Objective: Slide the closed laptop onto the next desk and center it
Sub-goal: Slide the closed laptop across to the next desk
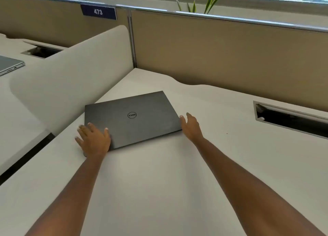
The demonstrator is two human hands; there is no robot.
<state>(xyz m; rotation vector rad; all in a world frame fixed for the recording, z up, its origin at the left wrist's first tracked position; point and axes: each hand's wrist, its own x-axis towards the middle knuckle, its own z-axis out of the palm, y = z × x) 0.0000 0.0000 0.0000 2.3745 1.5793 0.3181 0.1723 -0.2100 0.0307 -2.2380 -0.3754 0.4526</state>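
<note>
White desk point(159, 182) fills most of the view; curved white divider point(71, 72) runs along its 9–10 o'clock side, tan partition point(230, 58) across 12–2 o'clock. Next desk point(10, 97) sits past the divider at 9 o'clock, already carrying another laptop point(8, 66) at its far edge. Cable slot point(291, 119) at 3 o'clock. Closed laptop point(132, 118) lies flat near centre, its left side just beside the divider foot, lid logo up. Left hand point(94, 140) is spread flat over the near-left corner, fingers splayed, nothing pinched. Right hand point(190, 127) is open against the right edge near the near corner, touching or nearly so; can't tell which. Neither has closed around it. Handling guess: rigid slab, moderately heavy, matte lid, probably rubber feet that drag on laminate, so a pure slide takes steady push. The divider blocks the direct path at 9 o'clock; likely needs routing round the near end or a lift. Best hold: both short edges, palms in, thumbs on lid.
</note>
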